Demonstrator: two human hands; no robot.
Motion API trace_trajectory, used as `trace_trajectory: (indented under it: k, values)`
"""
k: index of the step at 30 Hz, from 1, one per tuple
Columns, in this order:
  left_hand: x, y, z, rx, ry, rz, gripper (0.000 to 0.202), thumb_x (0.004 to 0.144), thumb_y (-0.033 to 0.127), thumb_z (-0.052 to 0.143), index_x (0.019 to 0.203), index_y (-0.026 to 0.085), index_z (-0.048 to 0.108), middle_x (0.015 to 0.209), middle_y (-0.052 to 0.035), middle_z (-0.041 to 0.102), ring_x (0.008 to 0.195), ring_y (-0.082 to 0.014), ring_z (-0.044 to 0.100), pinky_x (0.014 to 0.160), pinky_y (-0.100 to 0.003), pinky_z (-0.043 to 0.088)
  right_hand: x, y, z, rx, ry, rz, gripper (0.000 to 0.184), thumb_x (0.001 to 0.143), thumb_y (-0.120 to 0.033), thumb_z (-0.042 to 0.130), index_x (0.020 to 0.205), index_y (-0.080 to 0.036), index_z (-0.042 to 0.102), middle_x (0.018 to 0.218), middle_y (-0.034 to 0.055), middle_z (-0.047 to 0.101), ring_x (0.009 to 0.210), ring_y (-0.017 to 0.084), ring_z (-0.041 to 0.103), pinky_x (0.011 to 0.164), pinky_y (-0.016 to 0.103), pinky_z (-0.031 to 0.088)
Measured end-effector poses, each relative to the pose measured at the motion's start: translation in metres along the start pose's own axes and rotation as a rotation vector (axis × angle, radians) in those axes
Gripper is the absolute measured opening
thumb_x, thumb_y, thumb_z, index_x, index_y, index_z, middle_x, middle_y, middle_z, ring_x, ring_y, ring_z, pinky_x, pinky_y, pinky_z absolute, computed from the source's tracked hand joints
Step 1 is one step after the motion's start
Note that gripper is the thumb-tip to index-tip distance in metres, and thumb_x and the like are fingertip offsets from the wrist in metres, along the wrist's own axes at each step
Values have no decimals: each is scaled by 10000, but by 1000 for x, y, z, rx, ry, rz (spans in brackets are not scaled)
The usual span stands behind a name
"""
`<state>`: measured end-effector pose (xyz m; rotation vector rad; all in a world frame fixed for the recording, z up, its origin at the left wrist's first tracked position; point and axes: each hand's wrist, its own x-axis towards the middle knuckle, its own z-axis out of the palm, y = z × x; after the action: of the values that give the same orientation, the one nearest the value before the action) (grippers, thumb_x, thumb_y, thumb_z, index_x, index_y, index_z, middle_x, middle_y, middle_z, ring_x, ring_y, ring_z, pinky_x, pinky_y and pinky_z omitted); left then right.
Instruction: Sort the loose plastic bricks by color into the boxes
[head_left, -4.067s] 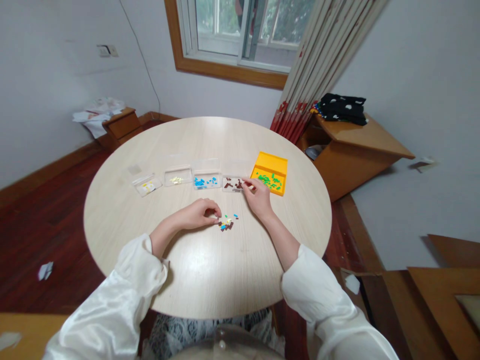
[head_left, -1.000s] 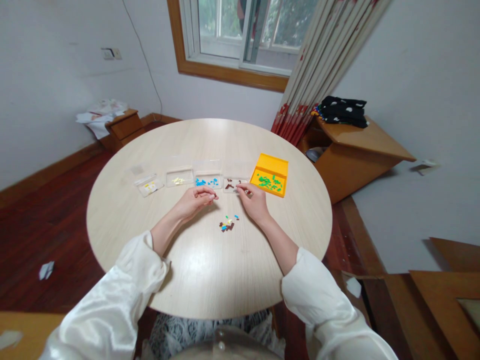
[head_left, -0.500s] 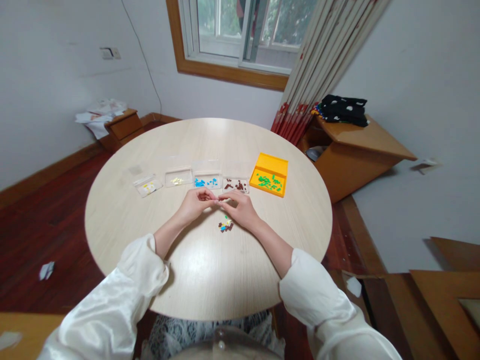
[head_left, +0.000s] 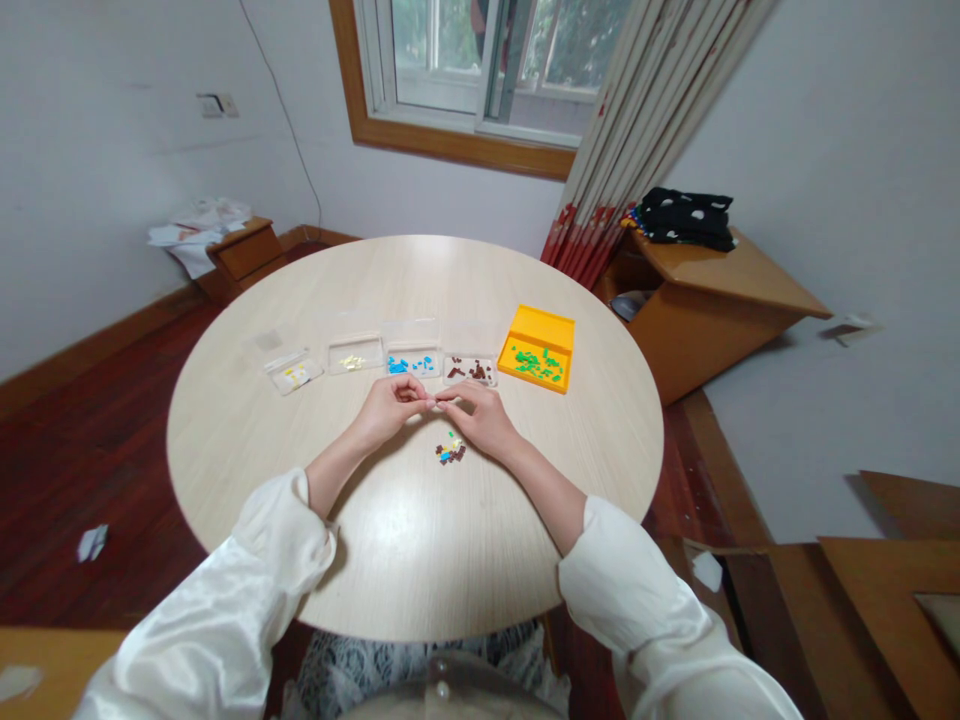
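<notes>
My left hand (head_left: pixel 390 406) and my right hand (head_left: pixel 480 415) meet fingertip to fingertip above the round table (head_left: pixel 247 450), both pinched shut on something too small to name. Just below them lies a small pile of mixed coloured pieces (head_left: pixel 451 451). Beyond the hands stands a row of clear boxes: one with yellow bits (head_left: pixel 294 371), one with pale bits (head_left: pixel 355 353), one with blue pieces (head_left: pixel 412 356), one with brown pieces (head_left: pixel 470 369). An orange tray (head_left: pixel 541 331) with green pieces stands at the row's right end.
A wooden cabinet (head_left: pixel 712 290) with dark folded cloth (head_left: pixel 686 216) stands right of the table beside a curtain (head_left: pixel 645 120). A low stand with papers (head_left: pixel 225 240) sits at the far left wall. Crumpled paper (head_left: pixel 91 541) lies on the floor.
My right hand came back from the box of brown pieces to the middle. My left hand lifted off the pile. Both now pinch together at the fingertips.
</notes>
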<state>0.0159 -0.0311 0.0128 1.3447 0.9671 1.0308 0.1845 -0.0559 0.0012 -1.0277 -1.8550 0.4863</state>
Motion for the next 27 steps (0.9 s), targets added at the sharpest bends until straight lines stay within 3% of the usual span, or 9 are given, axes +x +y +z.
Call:
trace_trajectory:
  k: [13, 27]
  values:
    - [0, -1, 1, -45, -11, 14, 267, 527, 250, 788, 627, 150, 561, 634, 11, 622, 605, -99, 566, 640, -243, 436, 0, -1, 0, -15, 19, -11, 32, 806, -193, 651, 798, -192, 682, 803, 24, 711, 779, 149, 609, 749, 305, 458]
    - [-1, -2, -1, -221, -69, -202, 380, 456, 333, 871, 680, 118, 651, 648, -45, 684, 598, -132, 622, 669, -304, 508, 0, -2, -1, -78, -22, 5, 73, 813, -218, 649, 743, -201, 660, 755, 20, 674, 751, 156, 576, 747, 311, 433]
